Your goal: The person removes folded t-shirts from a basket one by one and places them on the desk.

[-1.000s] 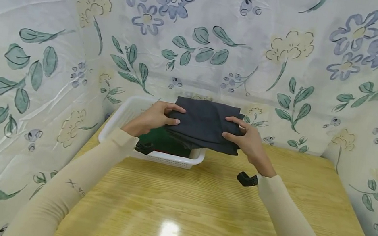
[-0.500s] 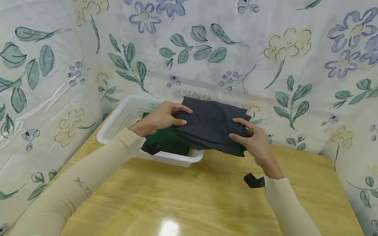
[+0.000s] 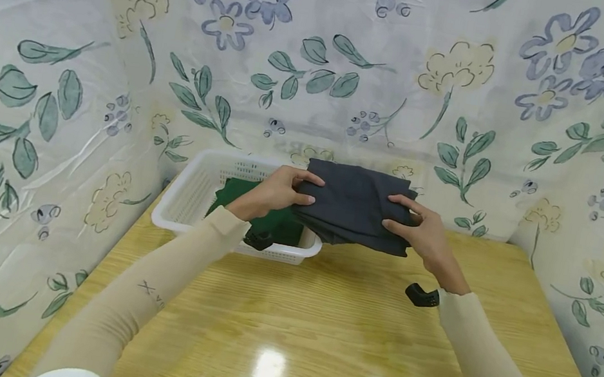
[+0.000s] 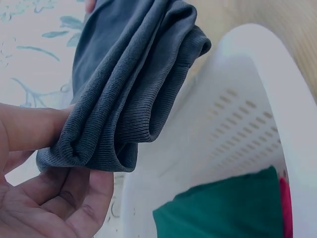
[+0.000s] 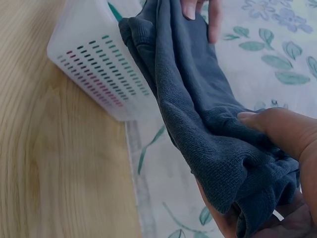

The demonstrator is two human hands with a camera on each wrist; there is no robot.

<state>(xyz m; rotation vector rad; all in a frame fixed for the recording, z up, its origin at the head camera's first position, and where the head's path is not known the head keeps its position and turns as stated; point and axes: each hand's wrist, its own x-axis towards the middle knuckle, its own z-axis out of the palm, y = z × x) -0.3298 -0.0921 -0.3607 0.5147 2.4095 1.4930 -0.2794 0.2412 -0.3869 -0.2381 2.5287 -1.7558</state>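
Between my two hands hangs a folded dark grey-blue garment (image 3: 355, 203), raised over the right end of the white basket and the table beside it. My left hand (image 3: 280, 193) pinches its left edge, thumb on the near side and fingers tucked underneath. On the opposite edge my right hand (image 3: 423, 233) grips the cloth the same way. Several stacked layers show in the left wrist view, where the garment (image 4: 124, 84) has ribbed edges. In the basket lies a dark green folded cloth (image 3: 285, 225), and something red (image 4: 286, 206) peeks out under it.
The white perforated basket (image 3: 178, 196) stands at the back left of the wooden table (image 3: 329, 323). A floral cloth (image 3: 314, 106) forms the walls behind and at both sides.
Both hands have shifted to the right with the garment between them. More of the green cloth and the basket's inside shows now.
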